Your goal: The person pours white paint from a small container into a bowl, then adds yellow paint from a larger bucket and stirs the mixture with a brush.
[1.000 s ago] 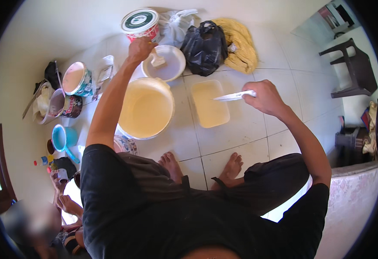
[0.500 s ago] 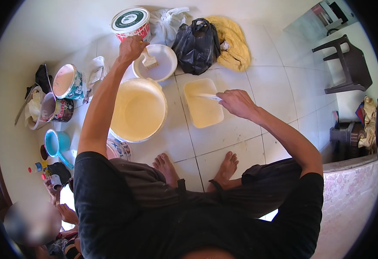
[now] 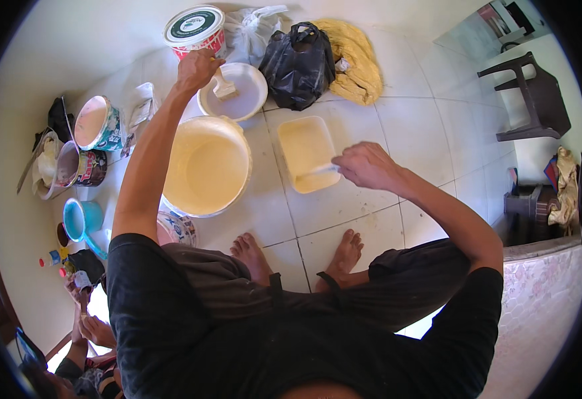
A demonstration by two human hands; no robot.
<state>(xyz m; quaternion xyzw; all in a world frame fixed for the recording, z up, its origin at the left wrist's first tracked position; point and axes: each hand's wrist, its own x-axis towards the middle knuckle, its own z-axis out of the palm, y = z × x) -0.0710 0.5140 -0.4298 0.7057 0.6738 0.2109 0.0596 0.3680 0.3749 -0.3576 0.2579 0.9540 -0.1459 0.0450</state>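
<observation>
My left hand [image 3: 198,69] grips a wide paintbrush [image 3: 224,88] by its handle. Its pale bristles hang over a round white basin [image 3: 257,110] of cloudy liquid. To the right, my right hand [image 3: 364,164] is closed on the end of a thin, pale-handled tool [image 3: 316,171]. The tool is smeared by motion and reaches into a rectangular cream tub [image 3: 332,149], so I cannot make out its tip. Left of the tub stands a large round bucket [image 3: 243,174], coated inside with cream-coloured paint.
Behind the basin are a lidded paint pail [image 3: 201,40], a white bag [image 3: 254,33], a black bag [image 3: 297,66] and a yellow cloth [image 3: 360,70]. Used pails [image 3: 108,126] and a blue dipper [image 3: 78,219] line the left. Another person's hands [image 3: 95,329] show lower left. A dark chair [image 3: 537,100] stands right.
The pale-handled tool has swung toward the near side of the tub as my right hand moved slightly nearer. My left hand still holds the paintbrush over the basin. The view has shifted slightly.
</observation>
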